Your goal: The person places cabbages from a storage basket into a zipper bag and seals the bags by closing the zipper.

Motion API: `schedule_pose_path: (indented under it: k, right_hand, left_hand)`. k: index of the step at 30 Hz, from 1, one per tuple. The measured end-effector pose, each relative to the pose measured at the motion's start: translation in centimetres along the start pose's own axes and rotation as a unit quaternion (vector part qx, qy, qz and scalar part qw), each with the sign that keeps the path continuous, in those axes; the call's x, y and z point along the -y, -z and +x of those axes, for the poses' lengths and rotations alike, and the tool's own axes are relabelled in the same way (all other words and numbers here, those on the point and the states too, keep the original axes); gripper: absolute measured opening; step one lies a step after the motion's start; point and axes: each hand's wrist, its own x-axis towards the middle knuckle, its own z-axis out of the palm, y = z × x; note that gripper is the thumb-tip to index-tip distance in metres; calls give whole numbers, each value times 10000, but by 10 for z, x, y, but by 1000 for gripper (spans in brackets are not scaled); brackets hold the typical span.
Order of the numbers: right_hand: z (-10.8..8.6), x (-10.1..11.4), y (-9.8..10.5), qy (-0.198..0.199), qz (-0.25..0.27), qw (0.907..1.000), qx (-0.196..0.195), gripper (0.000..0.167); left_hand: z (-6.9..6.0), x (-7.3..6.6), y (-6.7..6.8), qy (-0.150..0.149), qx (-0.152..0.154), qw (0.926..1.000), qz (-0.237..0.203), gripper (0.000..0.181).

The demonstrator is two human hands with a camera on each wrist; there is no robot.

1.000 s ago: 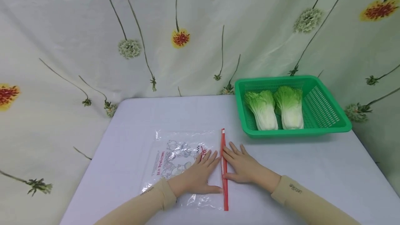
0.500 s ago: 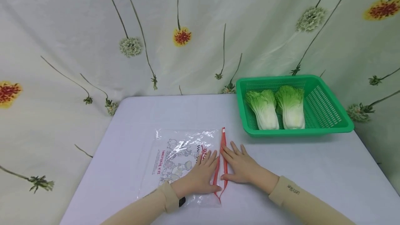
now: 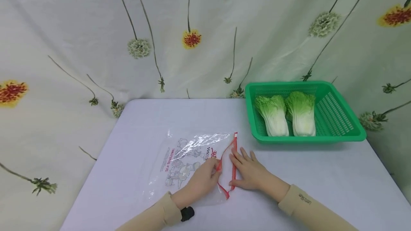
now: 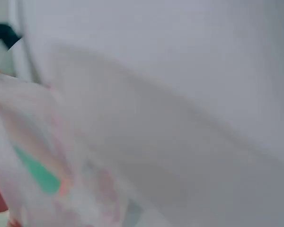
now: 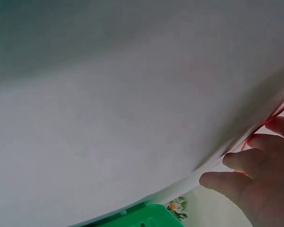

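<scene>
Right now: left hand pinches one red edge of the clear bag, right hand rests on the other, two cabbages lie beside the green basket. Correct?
Not quite: the two cabbages lie inside the green basket, not beside it, per the head view. Left hand and right hand on the clear bag: as you say.

Looks like a small staged corner; cannot be pinned down as home or studio. Closed off by a hanging curtain (image 3: pixel 208 3) of pale fabric, printed with long-stemmed flowers (image 3: pixel 191 39), close behind a table (image 3: pixel 321 181) draped in pale cloth (image 3: pixel 144 117). Hints at kitchen work through the goods: a green plastic basket (image 3: pixel 308 139) at the far right corner, holding two cabbages (image 3: pixel 303 117), and a clear, red-edged bag (image 3: pixel 189 152) lying nearer. Lit softly, with glare on the bag.
</scene>
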Motion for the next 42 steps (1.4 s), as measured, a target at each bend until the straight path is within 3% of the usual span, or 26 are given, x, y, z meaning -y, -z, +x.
schedule_pose_path:
  k: [3,6,10,13,16,18,20,22,26,30,34,35,37,39,42]
  right_hand:
    - [1,1,2,-145,145,9998,27,85]
    - [2,3,6,-140,375,9992,17,83]
    - [6,7,14,-13,939,9953,-240,82]
    - [13,13,22,-118,1324,9895,-570,85]
    - [18,19,32,-297,1522,9837,-906,90]
    - [21,22,38,-286,1550,9818,-1056,93]
    - [25,26,43,-248,1572,9806,-1146,97]
    - [28,28,46,-180,1634,9791,-1201,101]
    - [35,34,51,-49,1698,9755,-1395,113]
    - [42,39,57,231,1235,9818,-1427,114]
    - [46,46,71,369,598,9921,-1038,106]
    - [46,47,75,357,472,9940,-916,104]
    - [47,49,83,263,287,9971,-648,104]
    - [48,48,90,148,242,9989,-379,105]
    - [49,45,95,13,340,9994,-53,104]
  left_hand:
    - [1,-4,16,355,-578,9953,-691,7]
    - [1,-10,31,473,-1084,9855,-1214,8]
    - [-1,-14,43,163,-1531,9764,-1517,10]
    - [-2,-17,51,-291,-1944,9687,-1515,17]
    - [-4,-18,57,-944,-2440,9591,-1083,22]
    - [-6,-16,61,-1473,-2735,9495,-440,26]
    - [-8,-14,64,-1888,-2996,9343,417,33]
    - [-11,-13,66,-2082,-3215,9157,1217,41]
    - [-15,-15,73,-1707,-3644,8882,2220,55]
    - [-17,-20,82,-1245,-4195,8638,2499,54]
    - [-18,-29,94,-1088,-4579,8456,2520,44]
    - [-19,-30,96,-1041,-4599,8471,2450,44]
    - [-20,-32,99,-959,-4501,8594,2228,47]
    - [-21,-31,100,-828,-4222,8837,1843,51]
    - [-25,-28,100,-395,-3602,9272,952,54]
